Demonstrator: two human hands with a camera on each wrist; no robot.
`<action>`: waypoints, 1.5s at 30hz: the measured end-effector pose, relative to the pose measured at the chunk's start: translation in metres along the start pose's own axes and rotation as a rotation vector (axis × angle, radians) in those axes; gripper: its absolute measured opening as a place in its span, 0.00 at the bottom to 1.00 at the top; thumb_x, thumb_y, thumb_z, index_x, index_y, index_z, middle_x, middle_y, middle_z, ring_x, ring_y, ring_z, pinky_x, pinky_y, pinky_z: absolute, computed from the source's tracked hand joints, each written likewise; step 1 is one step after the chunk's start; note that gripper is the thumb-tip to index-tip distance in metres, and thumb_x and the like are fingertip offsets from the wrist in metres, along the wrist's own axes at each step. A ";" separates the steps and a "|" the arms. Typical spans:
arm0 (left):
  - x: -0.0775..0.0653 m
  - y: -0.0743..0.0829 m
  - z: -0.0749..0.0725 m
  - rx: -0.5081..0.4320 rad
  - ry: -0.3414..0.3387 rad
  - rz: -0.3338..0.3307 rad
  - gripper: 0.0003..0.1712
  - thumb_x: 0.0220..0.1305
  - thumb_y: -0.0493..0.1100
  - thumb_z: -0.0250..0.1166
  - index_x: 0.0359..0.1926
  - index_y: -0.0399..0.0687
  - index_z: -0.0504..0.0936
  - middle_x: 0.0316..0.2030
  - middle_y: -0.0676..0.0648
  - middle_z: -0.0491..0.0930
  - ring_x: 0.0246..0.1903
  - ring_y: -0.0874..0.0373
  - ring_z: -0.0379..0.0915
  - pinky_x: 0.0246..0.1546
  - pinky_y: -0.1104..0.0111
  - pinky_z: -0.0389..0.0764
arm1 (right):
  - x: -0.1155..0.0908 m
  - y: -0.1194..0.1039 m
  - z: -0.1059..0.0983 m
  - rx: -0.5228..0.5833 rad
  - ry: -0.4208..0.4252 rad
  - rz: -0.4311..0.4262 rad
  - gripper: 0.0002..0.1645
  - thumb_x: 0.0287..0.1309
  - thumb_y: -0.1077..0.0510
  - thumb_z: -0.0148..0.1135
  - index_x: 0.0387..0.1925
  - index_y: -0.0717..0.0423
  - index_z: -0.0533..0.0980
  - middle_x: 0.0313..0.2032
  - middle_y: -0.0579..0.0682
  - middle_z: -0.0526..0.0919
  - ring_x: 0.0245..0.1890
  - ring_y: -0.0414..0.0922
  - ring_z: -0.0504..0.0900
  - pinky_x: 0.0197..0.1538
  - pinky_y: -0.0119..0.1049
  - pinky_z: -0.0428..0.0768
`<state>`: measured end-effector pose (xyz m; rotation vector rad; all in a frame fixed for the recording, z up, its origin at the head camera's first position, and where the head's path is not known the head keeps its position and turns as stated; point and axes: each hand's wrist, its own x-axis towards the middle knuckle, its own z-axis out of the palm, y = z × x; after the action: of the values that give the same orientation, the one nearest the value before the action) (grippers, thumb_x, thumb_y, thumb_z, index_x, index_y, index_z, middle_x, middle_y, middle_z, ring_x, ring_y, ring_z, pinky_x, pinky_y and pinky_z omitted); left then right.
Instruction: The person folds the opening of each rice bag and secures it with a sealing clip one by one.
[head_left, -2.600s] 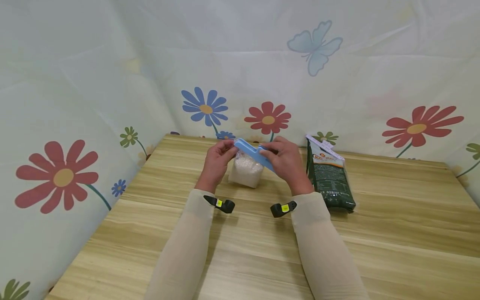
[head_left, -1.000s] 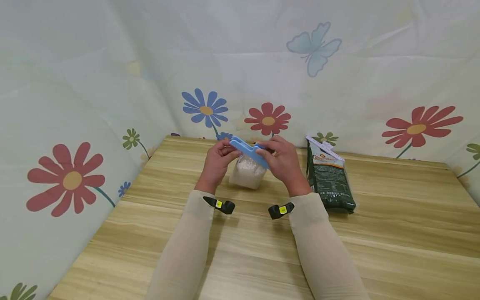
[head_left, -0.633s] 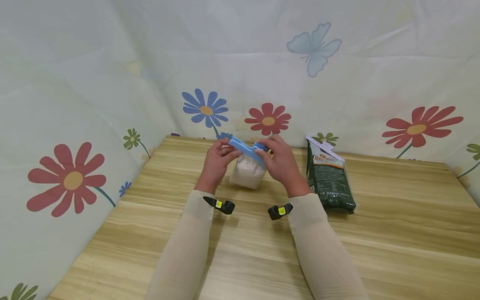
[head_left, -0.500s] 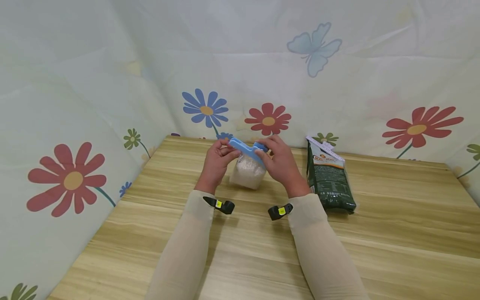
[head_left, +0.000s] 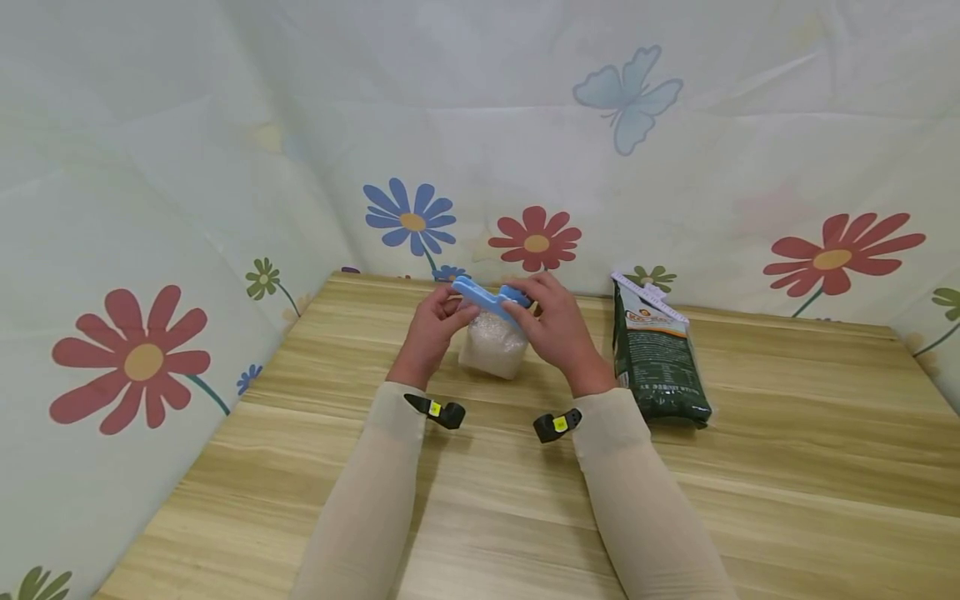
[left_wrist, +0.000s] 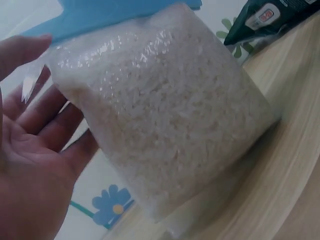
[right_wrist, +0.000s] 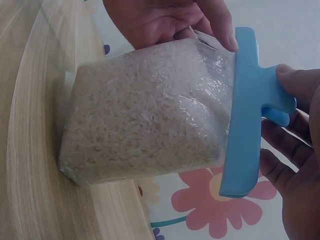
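A clear plastic bag of rice stands on the table, and a blue bag clip lies across its top. In the right wrist view the clip spans the bag's upper edge. My right hand pinches the clip's handle between thumb and fingers. With thumb and fingers, my left hand holds the loose plastic at the bag's upper left corner. In the left wrist view, the thumb of the left hand lies close to the clip's end, and some plastic shows between thumb and fingers.
A dark green printed packet lies to the right of my right hand. A white clip closes its top. The wooden table meets a flower-printed cloth at the back and left.
The clip has shifted left and down with my right hand onto the bag's top. My left hand has moved slightly left at the corner. The green packet has stayed in place.
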<state>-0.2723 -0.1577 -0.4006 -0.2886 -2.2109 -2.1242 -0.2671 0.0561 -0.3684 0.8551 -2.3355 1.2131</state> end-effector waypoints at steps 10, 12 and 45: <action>-0.003 -0.013 -0.009 0.257 -0.194 -0.252 0.43 0.48 0.63 0.73 0.65 0.60 0.70 0.62 0.54 0.73 0.64 0.54 0.66 0.68 0.52 0.63 | 0.000 0.006 0.000 0.026 -0.026 0.016 0.21 0.65 0.52 0.60 0.58 0.52 0.76 0.47 0.54 0.78 0.41 0.47 0.78 0.42 0.44 0.82; -0.004 -0.013 -0.011 0.286 -0.205 -0.275 0.47 0.46 0.64 0.75 0.67 0.60 0.68 0.62 0.54 0.71 0.63 0.54 0.66 0.68 0.53 0.63 | -0.001 0.010 -0.001 0.044 -0.047 0.059 0.23 0.64 0.51 0.61 0.60 0.51 0.75 0.47 0.54 0.78 0.42 0.47 0.79 0.44 0.43 0.82; 0.001 -0.034 -0.018 0.198 -0.237 -0.225 0.32 0.62 0.50 0.67 0.65 0.54 0.68 0.62 0.47 0.72 0.58 0.50 0.70 0.50 0.63 0.74 | -0.027 0.069 0.040 0.746 -0.221 0.675 0.32 0.60 0.51 0.66 0.61 0.61 0.69 0.58 0.58 0.76 0.49 0.44 0.82 0.54 0.39 0.81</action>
<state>-0.2813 -0.1770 -0.4324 -0.3066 -2.6828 -2.0423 -0.2949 0.0627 -0.4472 0.3845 -2.4300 2.4747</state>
